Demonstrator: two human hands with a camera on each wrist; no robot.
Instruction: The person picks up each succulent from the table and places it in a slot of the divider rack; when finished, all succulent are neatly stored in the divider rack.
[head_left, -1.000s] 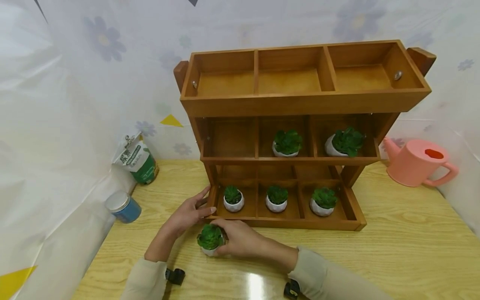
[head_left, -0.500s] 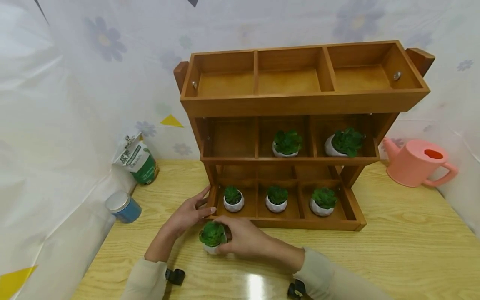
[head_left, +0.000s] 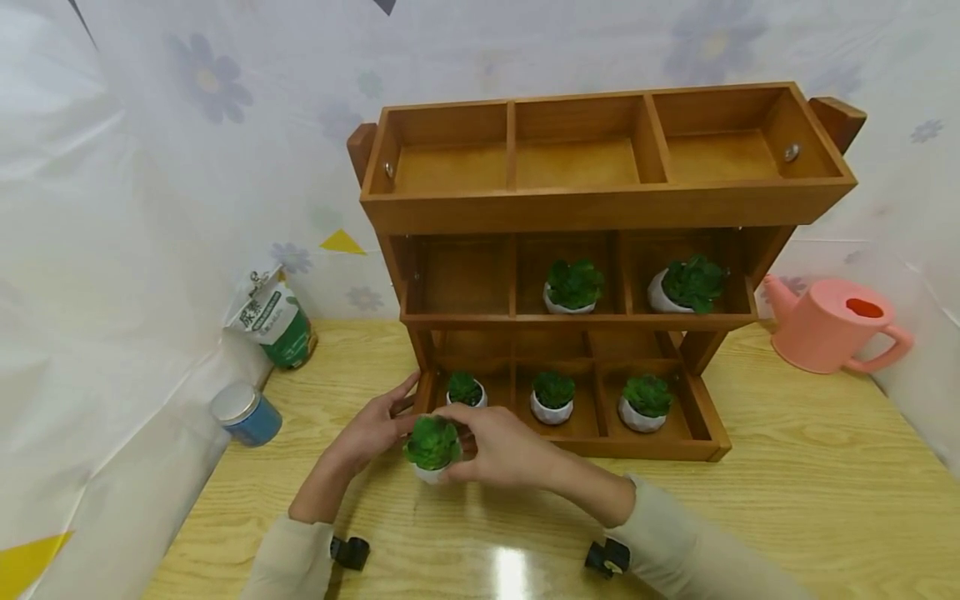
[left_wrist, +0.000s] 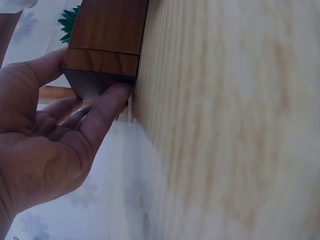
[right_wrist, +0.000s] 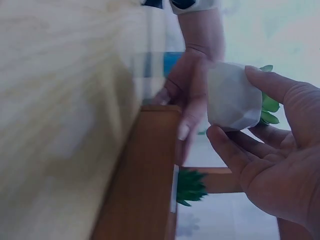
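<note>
My right hand (head_left: 513,447) pinches the white faceted pot of a small green succulent (head_left: 432,445), fingers on one side and thumb on the other. In the right wrist view, the white pot (right_wrist: 232,97) is held off the table. A three-tier wooden plant stand (head_left: 600,210) is just behind it. My left hand (head_left: 371,428) grips the stand's lower left end. The left wrist view has thumb and fingers around the wooden corner (left_wrist: 102,60). Potted succulents sit in all three bottom compartments; the left one (head_left: 465,389) is partly hidden by my right hand.
Two potted succulents (head_left: 573,285) occupy the middle and right compartments of the middle tier. A pink watering can (head_left: 823,329) stands right of the stand. On the left are a blue jar (head_left: 247,414) with a silver lid and a clipped green-and-white bag (head_left: 276,323).
My right hand has raised the potted succulent from the table and moved it toward the stand's lower left, slightly rightward. The left hand keeps its place on the stand.
</note>
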